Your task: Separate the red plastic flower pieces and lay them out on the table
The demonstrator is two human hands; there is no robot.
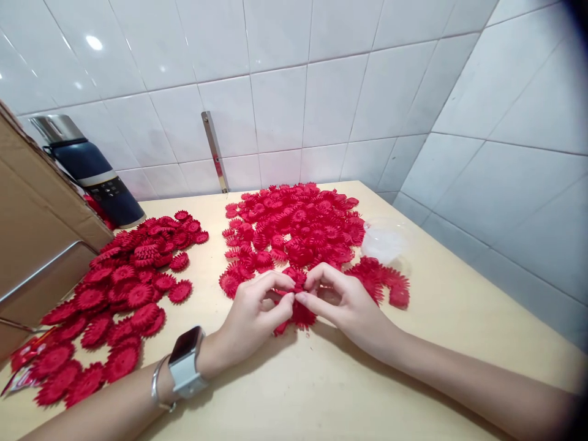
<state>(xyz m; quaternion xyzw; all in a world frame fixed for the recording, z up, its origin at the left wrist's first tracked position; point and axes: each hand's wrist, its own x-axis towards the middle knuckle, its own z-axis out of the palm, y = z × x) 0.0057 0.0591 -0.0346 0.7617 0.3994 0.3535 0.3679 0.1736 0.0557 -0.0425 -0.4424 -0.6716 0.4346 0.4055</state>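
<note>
My left hand (257,309) and my right hand (351,306) meet at the middle of the table, thumbs and fingertips nearly touching. Both pinch a small red notched piece (297,278), largely covered by the fingers. Right below the fingertips lie more red pieces (302,315) with toothed edges. Just beyond my hands spreads a large heap of red notched discs (298,223), some looking like small flowers. To the right of my right hand sits a loose red cluster (374,278). A watch (187,355) and a bangle are on my left wrist.
A second heap of red toothed discs (124,285) covers the table's left side. Beside it stand a cardboard box (46,184) and a dark blue thermos flask (96,168). Clear plastic (383,242) lies right of the large heap. Tiled walls (280,92) border the table.
</note>
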